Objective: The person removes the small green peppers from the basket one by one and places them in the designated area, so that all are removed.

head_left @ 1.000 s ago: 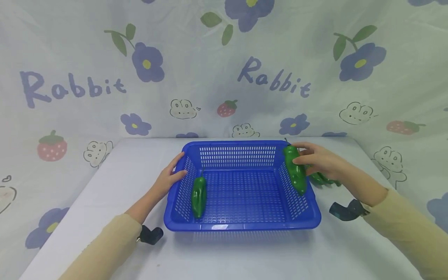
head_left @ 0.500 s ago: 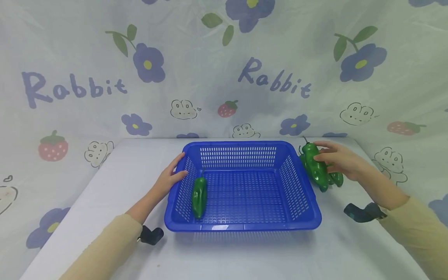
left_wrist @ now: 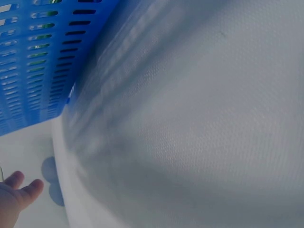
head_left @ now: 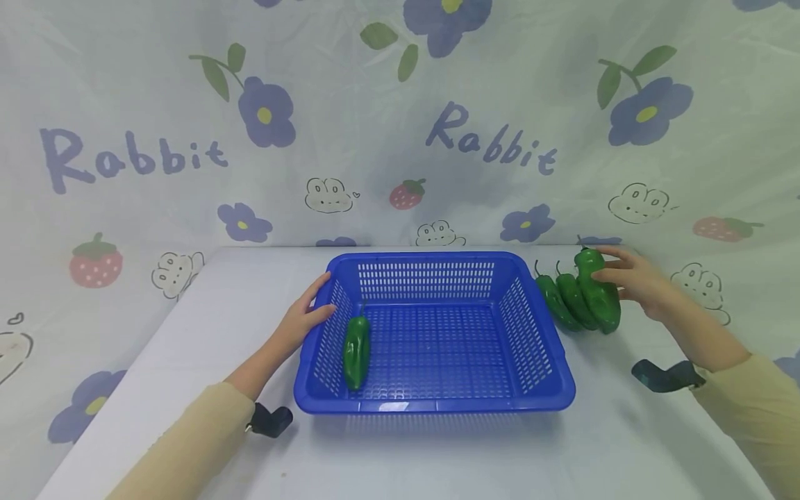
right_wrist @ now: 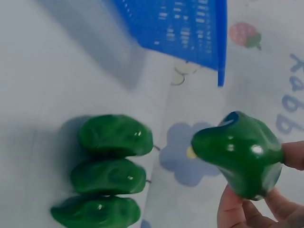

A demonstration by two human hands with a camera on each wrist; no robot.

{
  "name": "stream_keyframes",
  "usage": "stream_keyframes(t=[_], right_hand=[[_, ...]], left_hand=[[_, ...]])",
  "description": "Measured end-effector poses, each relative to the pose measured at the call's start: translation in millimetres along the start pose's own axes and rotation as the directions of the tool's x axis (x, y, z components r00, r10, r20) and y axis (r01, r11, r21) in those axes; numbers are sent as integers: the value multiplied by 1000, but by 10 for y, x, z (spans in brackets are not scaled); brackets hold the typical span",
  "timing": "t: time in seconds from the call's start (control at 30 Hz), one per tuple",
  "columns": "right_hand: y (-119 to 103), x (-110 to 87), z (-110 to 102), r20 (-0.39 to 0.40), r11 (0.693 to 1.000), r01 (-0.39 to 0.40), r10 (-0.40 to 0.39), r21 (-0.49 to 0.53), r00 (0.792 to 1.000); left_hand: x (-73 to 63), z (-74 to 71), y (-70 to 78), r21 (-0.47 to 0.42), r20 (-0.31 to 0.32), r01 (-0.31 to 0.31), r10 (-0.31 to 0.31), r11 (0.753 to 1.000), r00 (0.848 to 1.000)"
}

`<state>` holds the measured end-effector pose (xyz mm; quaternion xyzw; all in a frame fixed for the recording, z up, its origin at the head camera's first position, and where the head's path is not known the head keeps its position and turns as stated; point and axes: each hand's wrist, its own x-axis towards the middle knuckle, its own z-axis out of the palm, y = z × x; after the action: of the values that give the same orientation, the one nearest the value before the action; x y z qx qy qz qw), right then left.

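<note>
My right hand [head_left: 639, 279] grips a plump green pepper [head_left: 598, 295], thumb on one side and fingers on the other. In the right wrist view this pepper [right_wrist: 242, 154] is held up apart from a row of three slimmer green peppers [right_wrist: 108, 175] lying on the table. Two of these peppers [head_left: 558, 305] show in the head view; the third is hidden behind the held one. My left hand [head_left: 302, 321] rests on the left rim of a blue plastic basket [head_left: 434, 406], its thumb and forefinger straight. Inside, along the left wall, lies a green pepper [head_left: 356, 353].
A white cloth covers the table [head_left: 262, 271] under the basket. Behind it hangs a printed curtain [head_left: 375, 125] with flowers, rabbits and strawberries. The basket's right wall [head_left: 525, 333] stands between its interior and the row of peppers.
My right hand has carried the plump pepper rightward from over the basket's right rim to above the row, uncovering two peppers there. The left hand and basket have stayed put.
</note>
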<state>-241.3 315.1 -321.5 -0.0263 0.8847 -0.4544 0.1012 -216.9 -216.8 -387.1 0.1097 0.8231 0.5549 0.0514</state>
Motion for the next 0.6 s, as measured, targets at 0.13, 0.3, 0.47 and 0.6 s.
stream_keyframes(t=[0.13,0.3,0.47,0.6], right_hand=[[71,23,-48,-38,1000,-14,14,6,999],[181,57,-113,-87,1000,-18,19,10,996],[285,94,-157,-159,1000,-12,16,23,987],[340,118,-163,-213,999,-3,11,38,977]], left_hand=[[-3,2,1,2,0,-1,1,1000,1000],[-7,6,5,8,1,-3,3,1000,1000],[-11,6,13,3,0,1,-1,1000,1000],[-13,6,19,3,0,1,-1,1000,1000]])
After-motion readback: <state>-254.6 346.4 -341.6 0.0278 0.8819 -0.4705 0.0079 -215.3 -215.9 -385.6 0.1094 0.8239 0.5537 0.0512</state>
